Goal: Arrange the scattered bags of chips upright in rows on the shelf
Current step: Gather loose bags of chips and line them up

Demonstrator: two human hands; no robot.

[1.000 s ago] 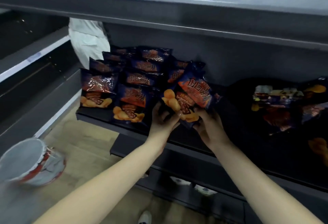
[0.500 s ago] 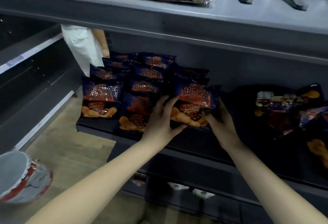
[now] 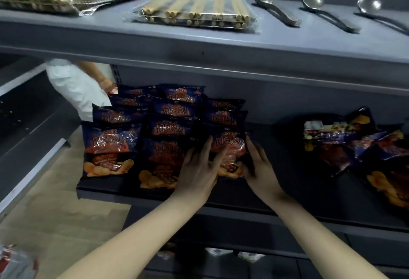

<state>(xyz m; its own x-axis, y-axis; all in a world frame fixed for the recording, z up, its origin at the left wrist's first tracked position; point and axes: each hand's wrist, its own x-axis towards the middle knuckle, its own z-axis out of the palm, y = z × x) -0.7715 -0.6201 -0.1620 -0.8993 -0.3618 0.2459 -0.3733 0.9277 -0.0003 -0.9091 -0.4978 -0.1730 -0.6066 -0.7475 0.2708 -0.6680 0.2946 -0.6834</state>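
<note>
Dark blue chip bags with orange print stand in three rows (image 3: 159, 123) on the left of the dark shelf (image 3: 141, 192). The front bag of the right row (image 3: 230, 152) stands upright between my hands. My left hand (image 3: 199, 168) presses flat against its left side with straight fingers. My right hand (image 3: 257, 163) presses its right side, fingers straight. Several more bags lie scattered in a pile (image 3: 358, 146) on the right of the same shelf.
The shelf above carries wrapped packs of wafer sticks (image 3: 194, 8) and three metal ladles (image 3: 272, 6). A person in white (image 3: 75, 88) stands behind the shelf's left end. A red and white bag (image 3: 15, 263) lies on the floor at bottom left.
The bag was tilted and held low at the shelf front; it now stands upright at the front of the right row, with both hands flat on its sides. The view has tilted up.
</note>
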